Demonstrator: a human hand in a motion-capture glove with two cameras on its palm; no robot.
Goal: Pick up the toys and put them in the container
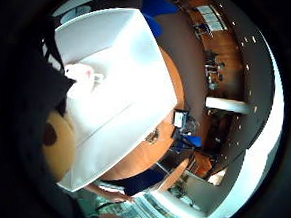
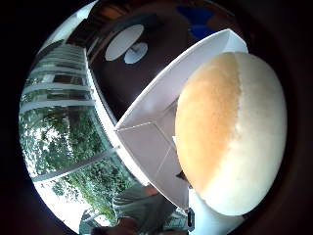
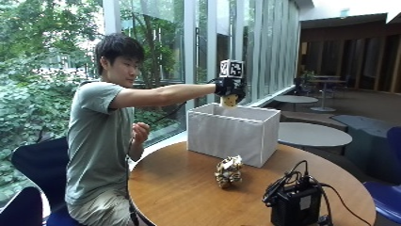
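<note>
In the outside view my gloved right hand (image 3: pixel 228 87) is held over the open top of the white fabric container (image 3: pixel 233 132), gripping a tan and cream plush toy (image 3: pixel 230 100) that hangs just above the rim. The same toy (image 2: pixel 230 132) fills the thumb side palm view, close to the palm, with the container's wall (image 2: pixel 156 147) beneath it. The little finger side view looks down into the container (image 1: pixel 131 93), where a small white and pink toy (image 1: pixel 82 74) lies inside. A gold and brown toy (image 3: pixel 228 172) sits on the round wooden table (image 3: pixel 181 193) in front of the container.
A black device with cables (image 3: pixel 294 202) stands at the table's near right edge. The person's bare left hand (image 3: pixel 140 132) is raised beside the chest, away from the toys. Other round tables (image 3: pixel 313 134) stand behind. Windows run along the far side.
</note>
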